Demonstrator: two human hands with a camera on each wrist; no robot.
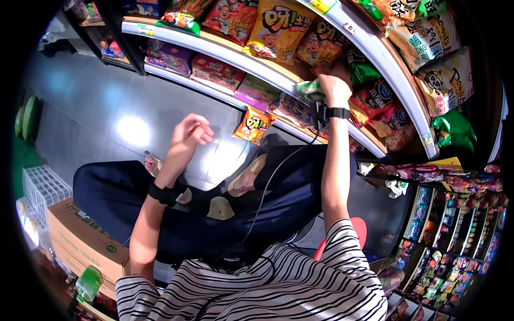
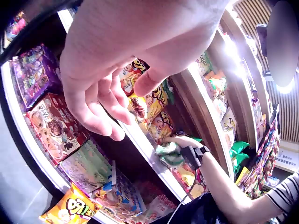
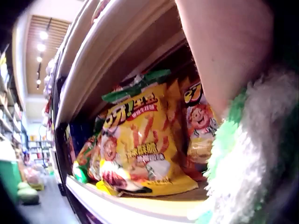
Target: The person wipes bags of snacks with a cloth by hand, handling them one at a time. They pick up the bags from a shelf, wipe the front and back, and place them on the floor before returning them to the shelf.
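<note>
My right hand [image 1: 335, 88] reaches onto the curved shelf and holds a fluffy green-and-white cleaning cloth [image 1: 310, 90]. In the right wrist view the cloth [image 3: 247, 149] bulges beneath the hand, close to the shelf board, and the fingertips are hidden. Beside it stand a yellow snack bag [image 3: 145, 144] and a partly covered orange-brown bag [image 1: 321, 43]. My left hand [image 1: 188, 136] hangs over the floor with loosely bent fingers and holds nothing. An orange snack bag [image 1: 252, 125] leans at the bottom shelf, to the right of that hand.
Boxed snacks [image 1: 217, 72] line the lower shelf. Green bags [image 1: 454, 131] and white bags [image 1: 444, 80] fill the shelving at right. A cardboard box [image 1: 85, 241] and a white basket [image 1: 45, 187] stand at left. A thin cable [image 1: 267, 187] runs across the lap to the right wrist.
</note>
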